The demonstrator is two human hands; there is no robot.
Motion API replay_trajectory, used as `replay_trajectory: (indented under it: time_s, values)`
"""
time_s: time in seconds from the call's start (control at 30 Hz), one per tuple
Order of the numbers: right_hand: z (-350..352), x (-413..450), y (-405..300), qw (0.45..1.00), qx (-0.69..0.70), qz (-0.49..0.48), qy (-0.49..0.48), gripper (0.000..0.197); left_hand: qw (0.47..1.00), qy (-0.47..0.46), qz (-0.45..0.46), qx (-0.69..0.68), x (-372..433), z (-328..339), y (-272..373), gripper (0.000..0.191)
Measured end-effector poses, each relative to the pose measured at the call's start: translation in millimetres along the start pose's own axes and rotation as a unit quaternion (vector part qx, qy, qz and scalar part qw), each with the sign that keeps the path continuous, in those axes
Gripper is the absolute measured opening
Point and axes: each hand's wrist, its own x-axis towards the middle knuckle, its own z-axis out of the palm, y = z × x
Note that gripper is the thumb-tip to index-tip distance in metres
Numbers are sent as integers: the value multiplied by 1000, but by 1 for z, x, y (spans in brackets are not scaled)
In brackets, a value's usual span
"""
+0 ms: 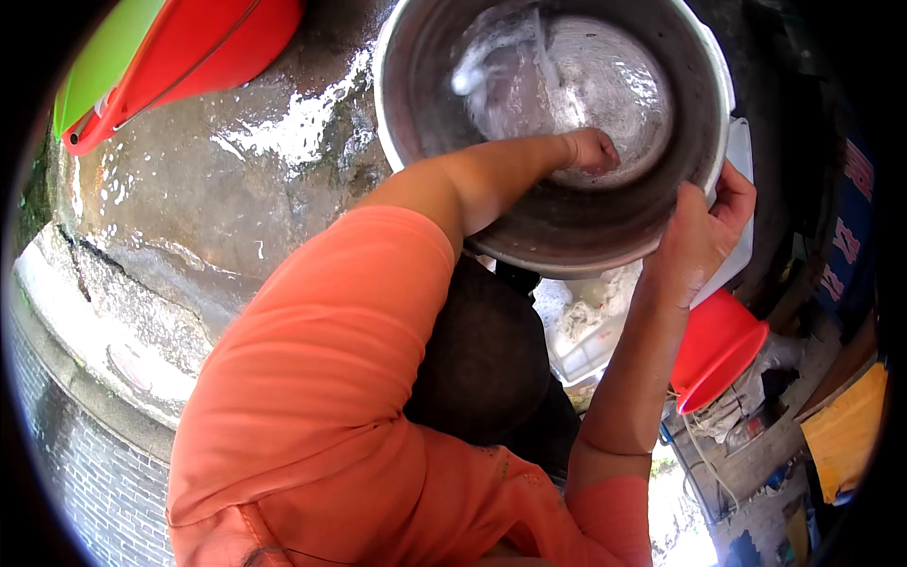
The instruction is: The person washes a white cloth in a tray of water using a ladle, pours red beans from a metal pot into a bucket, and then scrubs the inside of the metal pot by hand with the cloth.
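A large metal pot (439,64) is tilted before me with its open mouth facing up. Shallow, moving water (506,85) lies in its bottom, crossed by a pale streak that could be a water stream. My left hand (594,150) is inside, low near the pot's bottom, with its fingers curled. Whether something is inside those fingers is hidden. At the near right side, my right hand (712,212) grips the pot's rim, thumb on the inner side. Under and beside the pot shows a white plastic tub (733,248).
Wet concrete ground (212,184) spreads to the left. A red bucket (220,49) with a wire handle lies beside a green container (106,57) at upper left. Another red bucket (716,354) sits right of my right forearm, near a thin hose (708,461) and clutter.
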Motion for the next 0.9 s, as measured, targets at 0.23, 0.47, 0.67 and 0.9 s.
replay_trajectory:
  time_s: [0.23, 0.47, 0.67, 0.9]
  values:
    - [13, 1, -1, 1000, 0, -22, -4, 35, 758, -52, 52, 648, 12, -59, -52, 28]
    - [15, 6, -3, 1000, 4, -24, 4, 34, 440, 136, 103, 882, -18, -185, -18, 44]
    - [29, 9, -18, 998, 60, -15, -26, 32, 856, 75, -137, 492, -36, -32, -42, 54]
    - [25, 35, -16, 1000, 14, 21, 1, 29, 987, -21, 153, 36, -137, 17, 104, 43]
